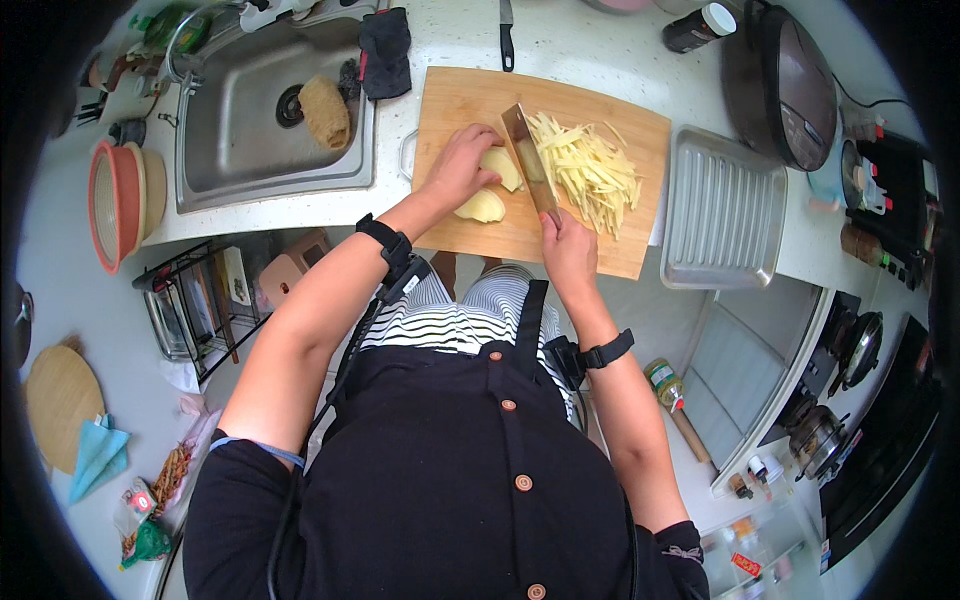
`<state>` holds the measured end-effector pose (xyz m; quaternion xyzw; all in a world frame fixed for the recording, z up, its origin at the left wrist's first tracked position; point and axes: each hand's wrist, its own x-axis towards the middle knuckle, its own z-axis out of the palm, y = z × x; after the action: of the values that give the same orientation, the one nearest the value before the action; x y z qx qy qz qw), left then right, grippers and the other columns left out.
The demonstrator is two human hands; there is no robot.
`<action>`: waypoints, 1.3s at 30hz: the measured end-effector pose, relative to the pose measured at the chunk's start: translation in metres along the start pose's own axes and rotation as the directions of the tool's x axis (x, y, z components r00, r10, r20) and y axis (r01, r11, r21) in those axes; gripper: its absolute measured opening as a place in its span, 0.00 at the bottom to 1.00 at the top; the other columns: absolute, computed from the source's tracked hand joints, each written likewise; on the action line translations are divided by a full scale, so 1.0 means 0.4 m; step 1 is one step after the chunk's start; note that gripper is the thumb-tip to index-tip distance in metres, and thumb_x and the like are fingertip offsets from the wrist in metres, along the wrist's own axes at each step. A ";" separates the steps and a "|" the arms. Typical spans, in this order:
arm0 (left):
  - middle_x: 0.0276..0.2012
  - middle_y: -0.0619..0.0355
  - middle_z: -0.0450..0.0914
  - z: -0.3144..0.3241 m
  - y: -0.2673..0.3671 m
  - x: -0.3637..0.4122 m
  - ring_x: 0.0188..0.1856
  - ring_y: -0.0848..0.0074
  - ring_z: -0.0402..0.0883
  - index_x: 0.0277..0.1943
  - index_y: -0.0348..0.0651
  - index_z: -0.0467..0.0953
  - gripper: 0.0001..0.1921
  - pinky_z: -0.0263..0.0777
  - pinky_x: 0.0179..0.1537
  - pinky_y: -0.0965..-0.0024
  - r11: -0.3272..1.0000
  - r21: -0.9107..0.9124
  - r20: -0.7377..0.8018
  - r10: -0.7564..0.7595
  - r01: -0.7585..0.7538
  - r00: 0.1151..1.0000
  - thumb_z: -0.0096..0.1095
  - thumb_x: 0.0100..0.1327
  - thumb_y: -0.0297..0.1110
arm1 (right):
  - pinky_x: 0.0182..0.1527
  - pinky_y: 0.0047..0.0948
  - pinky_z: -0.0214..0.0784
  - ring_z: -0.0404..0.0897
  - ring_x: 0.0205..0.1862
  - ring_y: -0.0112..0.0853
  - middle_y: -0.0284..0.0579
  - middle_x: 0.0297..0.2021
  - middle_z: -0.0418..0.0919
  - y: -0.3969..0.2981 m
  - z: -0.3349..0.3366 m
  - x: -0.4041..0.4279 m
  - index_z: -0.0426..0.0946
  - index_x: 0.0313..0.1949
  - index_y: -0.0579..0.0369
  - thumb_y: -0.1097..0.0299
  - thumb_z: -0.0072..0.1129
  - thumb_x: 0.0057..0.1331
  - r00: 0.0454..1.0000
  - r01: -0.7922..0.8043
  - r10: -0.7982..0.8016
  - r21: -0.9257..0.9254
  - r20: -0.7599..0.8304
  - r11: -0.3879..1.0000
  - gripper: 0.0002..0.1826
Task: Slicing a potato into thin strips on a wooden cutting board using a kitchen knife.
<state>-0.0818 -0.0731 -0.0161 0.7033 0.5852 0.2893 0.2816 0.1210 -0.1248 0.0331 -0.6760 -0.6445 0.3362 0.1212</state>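
My right hand (571, 251) grips the handle of a cleaver (531, 161), whose broad blade stands near the middle of the wooden cutting board (465, 97). Just right of the blade lies a heap of pale yellow strips (592, 169), which look like cut potato. To the blade's left, my left hand (465, 161) rests with its fingertips around a pale yellow piece (501, 169); part of that piece is hidden by the fingers. Several thin slices (482, 207) overlap below it, near the board's front left, beneath my left wrist.
A steel sink (247, 150) with a tan sponge or cloth (325, 112) is at the left. Behind the board lies a black-handled knife (507, 45). A ribbed metal tray (724, 210) stands right of it, with a dark rice cooker (780, 90) beyond.
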 end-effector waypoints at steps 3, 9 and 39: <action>0.44 0.50 0.77 -0.007 0.001 0.005 0.50 0.54 0.74 0.47 0.36 0.74 0.22 0.66 0.54 0.59 0.997 0.077 0.080 0.013 -0.020 0.997 0.71 0.47 0.25 | 0.30 0.46 0.68 0.77 0.28 0.55 0.59 0.22 0.76 0.007 0.005 0.001 0.78 0.34 0.58 0.62 0.55 0.66 1.000 0.004 -0.004 0.016 -0.027 1.000 0.11; 0.44 0.48 0.75 -0.002 0.012 0.009 0.48 0.55 0.74 0.45 0.36 0.71 0.23 0.68 0.49 0.61 0.982 0.049 0.079 -0.188 0.185 0.979 0.72 0.45 0.23 | 0.30 0.47 0.69 0.77 0.28 0.56 0.59 0.23 0.77 0.011 0.010 -0.003 0.78 0.35 0.57 0.62 0.55 0.66 0.999 0.024 -0.023 0.026 -0.039 0.999 0.11; 0.48 0.49 0.78 -0.083 0.014 0.012 0.52 0.56 0.75 0.46 0.39 0.77 0.15 0.69 0.54 0.62 0.955 0.286 0.182 0.022 -0.075 0.983 0.57 0.54 0.23 | 0.34 0.49 0.69 0.78 0.31 0.55 0.58 0.25 0.79 0.022 0.002 -0.011 0.78 0.34 0.57 0.61 0.54 0.66 0.999 -0.008 0.009 0.033 -0.039 0.999 0.11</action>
<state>-0.1018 -0.0672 0.0110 0.7742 0.5765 0.1431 0.2185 0.1278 -0.1305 0.0286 -0.6832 -0.6335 0.3338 0.1433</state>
